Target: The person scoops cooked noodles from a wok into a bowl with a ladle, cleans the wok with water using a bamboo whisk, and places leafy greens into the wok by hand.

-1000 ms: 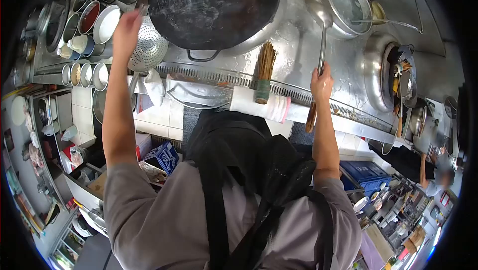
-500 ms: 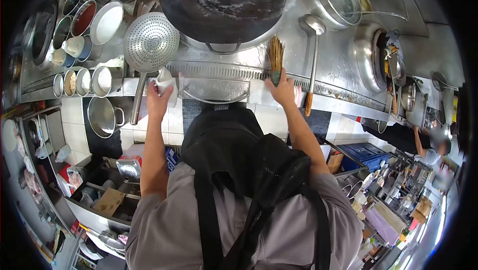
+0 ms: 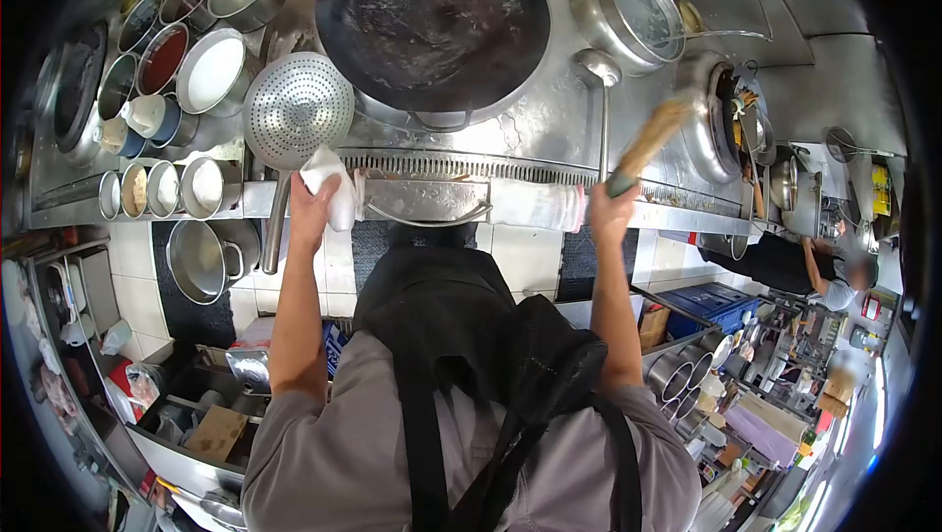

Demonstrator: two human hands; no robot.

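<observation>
My left hand (image 3: 312,210) is closed on a folded white cloth (image 3: 340,200) at the stove's front edge. Beside it lies a large perforated skimmer (image 3: 298,112), its handle hanging over the edge. My right hand (image 3: 612,213) grips the green-bound base of a bamboo wok brush (image 3: 652,142), whose bristles are blurred and tilt up to the right. That hand covers the lower end of the handle of a ladle (image 3: 598,68). Between and beyond my hands, a big black wok (image 3: 432,26) holds dark, rippling liquid.
Several seasoning pots (image 3: 216,74) and small tubs (image 3: 203,186) crowd the left. A steel pot (image 3: 636,17) and another rounded vessel (image 3: 699,120) stand right of the wok. A drain grate (image 3: 461,164) runs along the front. Another person (image 3: 819,272) is at far right.
My right hand has swung the brush to the right, away from beside the wok and over the ladle's handle. My left hand stays on the cloth. The wok's contents show more fully.
</observation>
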